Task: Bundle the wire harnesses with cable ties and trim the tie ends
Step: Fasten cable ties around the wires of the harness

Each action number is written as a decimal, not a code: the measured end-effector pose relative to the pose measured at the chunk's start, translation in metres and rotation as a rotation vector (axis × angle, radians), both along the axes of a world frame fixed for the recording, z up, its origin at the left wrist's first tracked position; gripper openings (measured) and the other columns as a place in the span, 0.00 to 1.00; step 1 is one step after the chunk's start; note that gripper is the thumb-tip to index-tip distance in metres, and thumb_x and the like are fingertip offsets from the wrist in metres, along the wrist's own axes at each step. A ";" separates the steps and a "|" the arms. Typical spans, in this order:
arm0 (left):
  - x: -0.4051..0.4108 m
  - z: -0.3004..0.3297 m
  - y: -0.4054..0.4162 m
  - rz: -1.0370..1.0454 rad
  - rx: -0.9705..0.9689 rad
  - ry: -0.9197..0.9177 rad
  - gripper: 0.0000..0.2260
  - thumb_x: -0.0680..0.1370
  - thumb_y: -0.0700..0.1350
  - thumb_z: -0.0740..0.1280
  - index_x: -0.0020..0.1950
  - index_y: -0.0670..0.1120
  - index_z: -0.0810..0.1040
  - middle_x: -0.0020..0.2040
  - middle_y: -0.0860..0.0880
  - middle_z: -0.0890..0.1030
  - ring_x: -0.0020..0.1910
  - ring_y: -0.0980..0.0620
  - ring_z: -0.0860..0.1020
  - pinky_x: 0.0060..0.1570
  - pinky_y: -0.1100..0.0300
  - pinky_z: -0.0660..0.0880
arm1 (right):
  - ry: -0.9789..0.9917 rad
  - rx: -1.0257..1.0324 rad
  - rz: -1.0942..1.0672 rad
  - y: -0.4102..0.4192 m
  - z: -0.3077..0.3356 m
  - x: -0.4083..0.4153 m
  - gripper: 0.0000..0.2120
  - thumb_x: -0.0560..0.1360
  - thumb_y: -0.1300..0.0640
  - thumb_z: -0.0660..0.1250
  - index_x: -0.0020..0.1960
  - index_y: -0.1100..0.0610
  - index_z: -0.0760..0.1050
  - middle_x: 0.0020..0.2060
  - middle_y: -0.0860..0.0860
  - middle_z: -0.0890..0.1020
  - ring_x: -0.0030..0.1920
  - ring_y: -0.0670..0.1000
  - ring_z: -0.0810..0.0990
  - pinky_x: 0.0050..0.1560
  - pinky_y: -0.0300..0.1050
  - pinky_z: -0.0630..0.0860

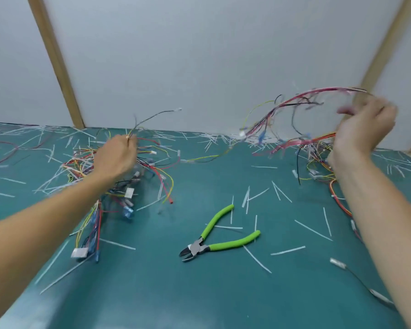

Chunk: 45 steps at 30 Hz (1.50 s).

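While both hands are up on wire, the steel side cutters with lime-green grips (220, 238) lie untouched on the teal bench mat (152, 293), between the two forearms and nearer than either hand. Left hand (116, 157) is fisted around a multicoloured wire harness with white connectors (119, 198); the bundle hangs below the fist. Right hand (363, 129), raised, holds a red-and-black wire loom (294, 100) that arcs left of it; blurred, exact finger hold unclear. White cut tie ends (287, 251) litter the mat. Step looks like gathering/sorting harnesses. Next: a fresh tie, then cutters.
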State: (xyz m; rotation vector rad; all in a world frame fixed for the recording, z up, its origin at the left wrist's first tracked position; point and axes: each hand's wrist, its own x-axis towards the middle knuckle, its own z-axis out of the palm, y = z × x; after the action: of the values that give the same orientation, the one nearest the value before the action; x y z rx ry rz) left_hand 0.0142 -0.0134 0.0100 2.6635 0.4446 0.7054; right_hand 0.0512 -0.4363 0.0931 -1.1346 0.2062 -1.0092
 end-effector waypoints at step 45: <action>-0.020 0.032 -0.120 -0.517 -0.595 0.036 0.09 0.82 0.44 0.65 0.48 0.44 0.84 0.48 0.43 0.85 0.44 0.52 0.77 0.43 0.57 0.73 | 0.537 -0.825 -0.043 0.018 -0.069 -0.016 0.09 0.81 0.57 0.64 0.59 0.57 0.76 0.58 0.54 0.81 0.60 0.58 0.77 0.58 0.53 0.72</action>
State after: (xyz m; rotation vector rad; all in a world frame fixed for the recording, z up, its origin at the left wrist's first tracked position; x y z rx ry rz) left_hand -0.0055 -0.1333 0.0419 2.0879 -0.0407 0.3002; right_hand 0.0357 -0.4179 0.0241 -2.1613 0.2467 -0.8147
